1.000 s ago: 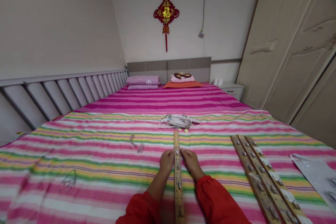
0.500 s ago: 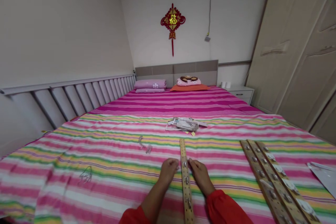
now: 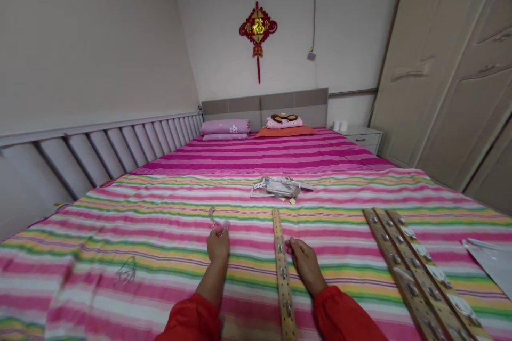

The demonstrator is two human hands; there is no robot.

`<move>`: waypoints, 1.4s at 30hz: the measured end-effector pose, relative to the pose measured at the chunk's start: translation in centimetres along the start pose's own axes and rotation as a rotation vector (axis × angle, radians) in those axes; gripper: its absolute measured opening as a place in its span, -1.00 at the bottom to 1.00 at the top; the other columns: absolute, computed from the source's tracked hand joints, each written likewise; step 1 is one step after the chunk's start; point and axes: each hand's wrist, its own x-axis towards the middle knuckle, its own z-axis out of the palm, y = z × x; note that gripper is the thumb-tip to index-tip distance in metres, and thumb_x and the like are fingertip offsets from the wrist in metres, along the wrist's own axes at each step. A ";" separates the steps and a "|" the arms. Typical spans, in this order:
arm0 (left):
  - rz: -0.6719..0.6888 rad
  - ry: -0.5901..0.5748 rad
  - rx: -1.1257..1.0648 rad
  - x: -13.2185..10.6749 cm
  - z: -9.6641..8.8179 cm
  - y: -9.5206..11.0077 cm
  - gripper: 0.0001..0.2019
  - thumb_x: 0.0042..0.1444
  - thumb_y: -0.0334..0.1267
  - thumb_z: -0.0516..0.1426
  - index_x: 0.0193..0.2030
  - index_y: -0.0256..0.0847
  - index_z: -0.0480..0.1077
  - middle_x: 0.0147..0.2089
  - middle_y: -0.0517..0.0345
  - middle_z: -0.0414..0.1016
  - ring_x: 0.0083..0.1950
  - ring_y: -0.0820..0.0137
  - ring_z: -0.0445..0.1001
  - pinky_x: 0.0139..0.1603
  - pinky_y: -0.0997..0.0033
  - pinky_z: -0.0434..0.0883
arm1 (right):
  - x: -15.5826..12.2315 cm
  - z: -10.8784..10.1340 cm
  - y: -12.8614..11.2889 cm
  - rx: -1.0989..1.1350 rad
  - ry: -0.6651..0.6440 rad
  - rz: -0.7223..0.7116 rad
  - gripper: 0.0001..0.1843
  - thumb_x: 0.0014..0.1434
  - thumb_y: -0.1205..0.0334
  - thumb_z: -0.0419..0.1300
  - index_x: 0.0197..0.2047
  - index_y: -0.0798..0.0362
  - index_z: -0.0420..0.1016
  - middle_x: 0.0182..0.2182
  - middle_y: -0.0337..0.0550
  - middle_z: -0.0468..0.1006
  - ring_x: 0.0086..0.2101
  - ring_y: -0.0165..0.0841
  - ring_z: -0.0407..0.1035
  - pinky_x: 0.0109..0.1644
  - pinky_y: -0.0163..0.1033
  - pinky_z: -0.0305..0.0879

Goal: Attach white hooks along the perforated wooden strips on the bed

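A long wooden strip (image 3: 282,272) with holes and small metal clips lies on the striped bed sheet (image 3: 160,234), running away from me. My right hand (image 3: 304,264) rests against its right edge, fingertips touching the strip near a clip. My left hand (image 3: 218,244) has reached left and forward to small clear plastic pieces (image 3: 216,218) on the sheet; its fingers are closing over them, and whether it grips one is unclear. Both sleeves are red.
Three more wooden strips (image 3: 416,272) with clips lie side by side at the right. A pile of clear plastic packets (image 3: 280,187) sits ahead. A thin wire piece (image 3: 126,275) lies at left. A grey sheet (image 3: 492,264) is at far right, wardrobe beyond.
My left hand has left the wooden strip and moved left and forward to the clear plastic pieces. My right hand stays at the strip.
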 end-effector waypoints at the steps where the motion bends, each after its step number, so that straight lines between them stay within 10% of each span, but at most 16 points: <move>1: -0.001 -0.006 -0.006 -0.2 0.0 -0.1 -0.78 -0.21 -0.08 0.22 -0.51 -0.19 0.39 -0.47 0.05 0.50 -0.33 0.17 0.48 -0.22 0.21 0.36 | 0.0 0.0 0.0 0.012 -0.001 0.009 -0.45 -0.06 -0.32 0.16 -0.56 0.06 0.44 -0.74 -0.33 0.23 -0.66 -0.43 0.10 -0.61 -0.31 -0.02; 8: 0.004 -0.085 -0.315 -3.0 -1.1 0.3 -0.68 -0.31 -0.06 0.30 -0.45 -0.26 0.48 -0.44 0.12 0.54 -0.31 0.30 0.47 -0.22 0.32 0.37 | -0.4 0.2 -0.8 0.140 0.003 0.066 -0.47 -0.09 -0.29 0.21 -0.52 0.09 0.45 -0.71 -0.36 0.25 -0.71 -0.52 0.00 -0.65 -0.34 -0.13; 13: -0.040 -0.369 -0.477 -6.4 -2.4 2.3 -0.65 -0.27 -0.06 0.33 -0.35 -0.23 0.50 -0.43 0.19 0.52 -0.43 0.46 0.40 -0.37 0.47 0.32 | -0.4 -0.1 -1.5 0.166 0.003 0.064 -0.49 -0.08 -0.24 0.23 -0.49 0.11 0.49 -0.66 -0.31 0.34 -0.71 -0.54 0.04 -0.64 -0.35 -0.10; 22: 0.787 -0.558 -0.196 -11.5 -6.5 8.1 -0.90 0.05 -0.27 0.17 -0.40 -0.15 0.53 -0.38 0.11 0.45 -0.36 0.42 0.41 -0.40 0.48 0.34 | -1.4 -0.6 -3.8 0.247 -0.099 0.156 -0.58 -0.10 -0.14 0.30 -0.53 0.09 0.43 -0.78 -0.42 0.22 -0.75 -0.57 -0.09 -0.67 -0.36 -0.28; 28: 1.000 -0.625 -0.155 -12.9 -7.4 9.3 -0.88 0.11 -0.37 0.13 -0.34 -0.14 0.50 -0.37 0.10 0.46 -0.29 0.41 0.46 -0.33 0.46 0.40 | -4.3 -0.3 -8.9 0.223 -0.435 0.192 -0.62 -0.12 -0.06 0.35 -0.54 0.11 0.46 -0.78 -0.43 0.21 -0.73 -0.59 -0.07 -0.63 -0.36 -0.25; 42: 1.271 -0.092 0.133 -16.5 -6.9 8.6 -0.84 0.06 -0.47 0.14 -0.26 -0.13 0.43 -0.33 0.16 0.50 -0.30 0.40 0.43 -0.26 0.38 0.27 | -8.8 1.1 -9.5 0.354 -0.329 0.207 -0.66 -0.10 -0.02 0.37 -0.51 0.13 0.51 -0.85 -0.44 0.18 -0.78 -0.61 -0.09 -0.66 -0.37 -0.27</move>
